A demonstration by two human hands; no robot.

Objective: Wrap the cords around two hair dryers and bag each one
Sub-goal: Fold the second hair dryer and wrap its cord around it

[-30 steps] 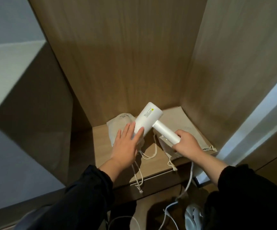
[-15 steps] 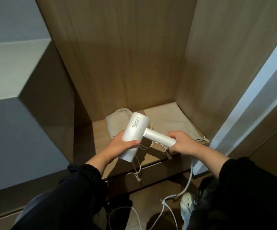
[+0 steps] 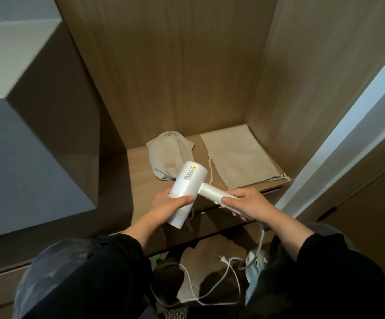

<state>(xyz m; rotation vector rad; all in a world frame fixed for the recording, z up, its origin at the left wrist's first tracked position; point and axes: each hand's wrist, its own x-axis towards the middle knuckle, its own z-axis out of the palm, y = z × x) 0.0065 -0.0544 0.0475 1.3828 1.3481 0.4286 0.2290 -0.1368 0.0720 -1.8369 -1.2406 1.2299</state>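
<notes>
I hold a white hair dryer (image 3: 188,184) in both hands above the front of a wooden shelf (image 3: 140,180). My left hand (image 3: 167,204) grips its barrel from the left. My right hand (image 3: 248,204) grips the handle. Its white cord (image 3: 230,288) hangs from the handle down to the floor, where it lies in loose loops with the plug (image 3: 223,259) free. Behind the dryer, a bulging beige drawstring bag (image 3: 167,155) lies on the shelf. A flat, empty beige bag (image 3: 237,157) lies to its right.
The shelf sits in a wooden niche with a back panel and side walls close on both sides. A grey block (image 3: 25,134) juts out at the left. A white door frame (image 3: 348,125) runs along the right. My knees and dark sleeves fill the bottom.
My left hand went from lying flat against the dryer's barrel to gripping it. Both hands drew the dryer back toward me, away from the bags, and the flat bag came into full view.
</notes>
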